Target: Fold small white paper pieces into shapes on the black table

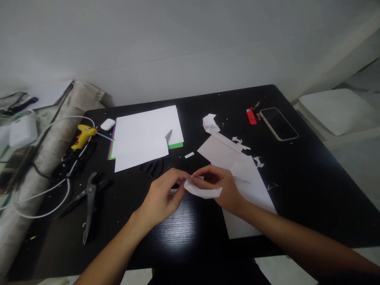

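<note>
Both hands meet over the front middle of a black table point(311, 170). My left hand point(162, 198) pinches one end of a small folded white paper piece point(203, 191). My right hand point(221, 186) grips the same piece from the other side, fingers curled over it. Under my right wrist lies a larger cut white sheet point(249, 186). A folded white paper shape point(210, 122) sits farther back.
A white paper stack point(145, 134) over green and purple sheets lies at the back left, black scissors point(152, 166) partly under it. A yellow glue gun point(83, 135), pliers point(89, 198), white cable and earbud case point(107, 124) sit left. A red lighter point(251, 116), phone point(278, 123) and paper scraps lie right.
</note>
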{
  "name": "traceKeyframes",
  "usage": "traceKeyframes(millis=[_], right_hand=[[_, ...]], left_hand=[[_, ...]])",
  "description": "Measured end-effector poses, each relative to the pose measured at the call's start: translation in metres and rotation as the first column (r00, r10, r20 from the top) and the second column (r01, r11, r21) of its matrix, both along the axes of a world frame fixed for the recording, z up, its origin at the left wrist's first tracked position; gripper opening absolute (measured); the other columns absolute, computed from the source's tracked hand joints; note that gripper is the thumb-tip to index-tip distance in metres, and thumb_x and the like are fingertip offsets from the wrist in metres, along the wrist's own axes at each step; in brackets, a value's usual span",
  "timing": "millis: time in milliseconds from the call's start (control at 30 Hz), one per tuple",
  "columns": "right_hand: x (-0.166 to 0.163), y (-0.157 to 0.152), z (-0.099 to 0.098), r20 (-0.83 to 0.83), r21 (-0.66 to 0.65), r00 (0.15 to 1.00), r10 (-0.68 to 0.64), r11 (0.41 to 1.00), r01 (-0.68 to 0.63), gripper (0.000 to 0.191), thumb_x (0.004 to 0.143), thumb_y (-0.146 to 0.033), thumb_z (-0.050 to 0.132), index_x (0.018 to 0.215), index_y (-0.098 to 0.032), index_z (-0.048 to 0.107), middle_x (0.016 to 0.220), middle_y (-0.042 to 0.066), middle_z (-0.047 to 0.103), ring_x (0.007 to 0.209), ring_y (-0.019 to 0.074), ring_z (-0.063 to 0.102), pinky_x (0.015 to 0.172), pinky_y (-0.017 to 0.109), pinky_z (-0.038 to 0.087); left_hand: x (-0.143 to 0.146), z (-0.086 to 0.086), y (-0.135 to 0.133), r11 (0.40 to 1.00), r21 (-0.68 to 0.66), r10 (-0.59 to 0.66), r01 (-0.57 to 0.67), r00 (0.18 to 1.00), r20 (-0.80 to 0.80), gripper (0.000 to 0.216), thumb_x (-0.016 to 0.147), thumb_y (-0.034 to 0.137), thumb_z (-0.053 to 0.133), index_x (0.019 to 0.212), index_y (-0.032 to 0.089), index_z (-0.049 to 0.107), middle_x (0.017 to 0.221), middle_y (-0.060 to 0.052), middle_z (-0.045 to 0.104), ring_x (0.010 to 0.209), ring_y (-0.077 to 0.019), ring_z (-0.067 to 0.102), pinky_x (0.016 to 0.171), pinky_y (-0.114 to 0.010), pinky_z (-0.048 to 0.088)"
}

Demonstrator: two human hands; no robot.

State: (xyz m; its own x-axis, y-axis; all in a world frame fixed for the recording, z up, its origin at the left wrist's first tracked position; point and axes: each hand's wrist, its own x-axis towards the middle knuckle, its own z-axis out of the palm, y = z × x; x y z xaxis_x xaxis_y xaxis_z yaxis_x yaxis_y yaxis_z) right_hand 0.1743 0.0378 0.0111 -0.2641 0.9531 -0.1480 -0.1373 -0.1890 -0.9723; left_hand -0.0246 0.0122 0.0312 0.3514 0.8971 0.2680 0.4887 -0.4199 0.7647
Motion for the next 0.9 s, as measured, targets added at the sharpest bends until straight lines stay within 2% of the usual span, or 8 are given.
traceKeyframes(millis=[200, 333, 433, 700, 800, 900], right_hand=[[0.0000, -0.0031, -0.0079, -0.010, 0.087, 1.000, -0.020, 0.996, 0.021, 0.019, 0.079, -0.035, 0.087, 0.084, -0.021, 0.075, 0.079, 0.002, 0.078, 0.068, 0.0161, 0.073, 0.061, 0.027, 0.060], [0.0007, -0.0038, -0.0095, 0.025, 0.154, 0.999, -0.023, 0.988, 0.019, 0.016, 0.082, -0.034, 0.085, 0.093, -0.023, 0.079, 0.082, 0.003, 0.078, 0.069, 0.0161, 0.072, 0.060, 0.027, 0.059], [0.0017, -0.0027, -0.0068, 0.046, 0.205, 0.999, -0.021, 0.979, 0.011, 0.013, 0.083, -0.034, 0.083, 0.091, -0.024, 0.081, 0.086, 0.004, 0.079, 0.074, 0.0172, 0.073, 0.063, 0.028, 0.059], [0.0021, 0.0015, -0.0032, -0.020, 0.057, 1.000, 0.014, 0.998, -0.013, 0.014, 0.079, -0.034, 0.085, 0.083, -0.022, 0.078, 0.081, 0.003, 0.079, 0.073, 0.0178, 0.074, 0.066, 0.029, 0.061], [0.0017, 0.0012, -0.0049, -0.032, 0.086, 0.999, -0.002, 0.996, 0.004, 0.014, 0.079, -0.032, 0.085, 0.082, -0.022, 0.076, 0.085, 0.004, 0.079, 0.079, 0.0188, 0.076, 0.072, 0.030, 0.063], [0.0014, -0.0014, -0.0054, -0.028, 0.158, 1.000, -0.014, 0.987, 0.018, 0.008, 0.082, -0.026, 0.081, 0.082, -0.022, 0.074, 0.092, 0.005, 0.079, 0.086, 0.0189, 0.077, 0.075, 0.030, 0.064]], left_hand=[[-0.0001, 0.0008, -0.0006, 1.000, 0.000, -0.003, 0.003, 1.000, 0.009, 0.029, 0.090, 0.003, 0.056, 0.113, 0.020, 0.064, 0.101, -0.003, 0.071, 0.088, -0.0150, 0.069, 0.080, -0.026, 0.056], [0.0001, 0.0006, -0.0015, 1.000, -0.002, 0.002, -0.002, 1.000, 0.007, 0.026, 0.093, 0.006, 0.058, 0.114, 0.021, 0.064, 0.101, -0.004, 0.071, 0.087, -0.0148, 0.069, 0.080, -0.026, 0.057], [0.0005, 0.0006, -0.0020, 1.000, 0.002, 0.003, -0.003, 1.000, 0.016, 0.026, 0.093, 0.007, 0.058, 0.114, 0.020, 0.064, 0.102, -0.004, 0.072, 0.088, -0.0155, 0.070, 0.079, -0.027, 0.057], [-0.0003, 0.0007, -0.0016, 1.000, -0.015, -0.026, 0.026, 0.999, 0.020, 0.028, 0.090, 0.011, 0.063, 0.117, 0.021, 0.063, 0.104, -0.006, 0.073, 0.090, -0.0182, 0.071, 0.080, -0.030, 0.059], [0.0008, -0.0022, -0.0034, 0.998, -0.055, -0.011, 0.013, 0.999, 0.034, 0.037, 0.090, 0.014, 0.064, 0.126, 0.022, 0.059, 0.111, -0.008, 0.072, 0.094, -0.0198, 0.072, 0.084, -0.033, 0.061], [0.0018, -0.0051, -0.0049, 0.984, -0.177, 0.048, -0.025, 0.991, 0.123, 0.043, 0.091, 0.013, 0.063, 0.132, 0.022, 0.055, 0.114, -0.010, 0.072, 0.098, -0.0207, 0.073, 0.088, -0.036, 0.061]])
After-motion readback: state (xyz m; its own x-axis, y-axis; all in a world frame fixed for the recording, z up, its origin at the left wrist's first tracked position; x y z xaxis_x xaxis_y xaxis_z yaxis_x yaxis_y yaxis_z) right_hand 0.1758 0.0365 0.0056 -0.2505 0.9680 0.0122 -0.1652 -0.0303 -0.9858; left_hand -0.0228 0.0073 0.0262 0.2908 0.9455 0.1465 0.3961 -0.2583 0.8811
